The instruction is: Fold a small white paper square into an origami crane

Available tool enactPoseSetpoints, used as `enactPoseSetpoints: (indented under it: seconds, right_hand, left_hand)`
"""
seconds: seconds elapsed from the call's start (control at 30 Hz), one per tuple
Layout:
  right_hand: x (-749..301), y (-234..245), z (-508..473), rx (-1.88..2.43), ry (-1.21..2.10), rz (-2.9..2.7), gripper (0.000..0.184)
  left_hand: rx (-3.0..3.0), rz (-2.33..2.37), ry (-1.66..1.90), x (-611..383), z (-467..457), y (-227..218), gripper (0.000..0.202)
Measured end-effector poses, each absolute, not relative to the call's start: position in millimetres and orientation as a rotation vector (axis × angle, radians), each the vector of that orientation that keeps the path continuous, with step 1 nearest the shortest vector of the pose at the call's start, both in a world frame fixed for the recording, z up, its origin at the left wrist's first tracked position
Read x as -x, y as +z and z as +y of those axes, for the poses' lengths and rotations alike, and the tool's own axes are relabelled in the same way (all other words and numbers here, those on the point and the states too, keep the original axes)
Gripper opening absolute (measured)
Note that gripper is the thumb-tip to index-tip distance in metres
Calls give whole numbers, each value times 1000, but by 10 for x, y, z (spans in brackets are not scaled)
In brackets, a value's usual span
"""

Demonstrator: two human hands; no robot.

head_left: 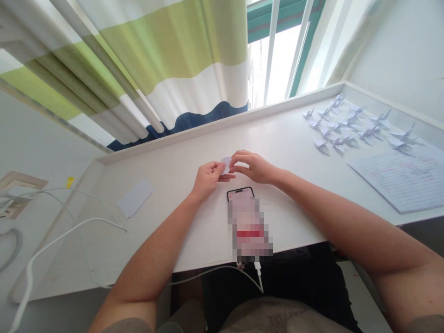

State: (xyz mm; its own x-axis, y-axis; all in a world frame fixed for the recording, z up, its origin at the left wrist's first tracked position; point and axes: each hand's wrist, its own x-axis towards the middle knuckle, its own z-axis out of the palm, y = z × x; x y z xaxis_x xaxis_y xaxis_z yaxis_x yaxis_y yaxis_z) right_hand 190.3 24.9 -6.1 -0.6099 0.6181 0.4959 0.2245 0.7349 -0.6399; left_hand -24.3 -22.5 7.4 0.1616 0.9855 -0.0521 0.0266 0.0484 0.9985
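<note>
A small folded piece of white paper is held up above the middle of the white desk. My left hand pinches its left side between thumb and fingers. From the right, my right hand grips the paper's right edge with curled fingertips. Just below the hands lies a phone, its screen largely blurred out and a white cable plugged into its lower end. Several folded paper cranes stand in a group at the back right of the desk.
A stack of white paper lies to the left, near a loose white cable. On the right is a sheet with writing. A raised rim runs along the desk's back, below a striped curtain and a barred window.
</note>
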Motion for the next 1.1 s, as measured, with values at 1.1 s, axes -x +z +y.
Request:
enactPoseSetpoints:
  seconds: [1.1]
  right_hand:
    - [-1740,-44,182,885,1193,-1569,25]
  left_hand:
    - [-1269,1028,1092,165,-247,62,61]
